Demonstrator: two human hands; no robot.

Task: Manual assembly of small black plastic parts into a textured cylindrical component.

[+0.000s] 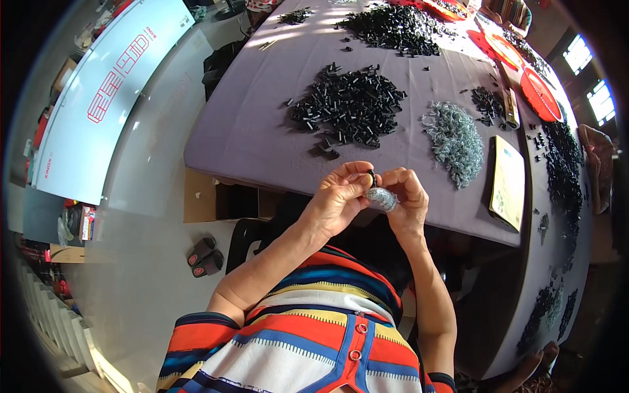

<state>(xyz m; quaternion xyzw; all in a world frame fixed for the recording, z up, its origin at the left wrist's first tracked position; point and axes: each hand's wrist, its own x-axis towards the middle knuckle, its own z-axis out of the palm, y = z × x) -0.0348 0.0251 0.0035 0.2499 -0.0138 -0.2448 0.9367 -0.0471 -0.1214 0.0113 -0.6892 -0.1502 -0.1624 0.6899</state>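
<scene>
Both my hands meet just off the table's near edge. My left hand (342, 196) pinches a small black part (373, 177) between thumb and fingers. Beside it, my right hand (407, 200) is curled, its fingertips close to the same part. A silvery clump of small wire-like pieces (382, 198) sits between the hands, against the right hand's fingers. Ahead on the table lies a loose heap of short black tube-like parts (350, 105). To its right is a pile of thin silvery pieces, like small springs (454, 144).
A purple-grey cloth covers the table (242, 118). At the right lie a yellow flat pad (508, 183), red trays (540, 95) and more black parts (563, 170). Another person (511, 13) sits at the far side. Dark slippers (205, 257) and an open cardboard box (200, 196) are at the lower left.
</scene>
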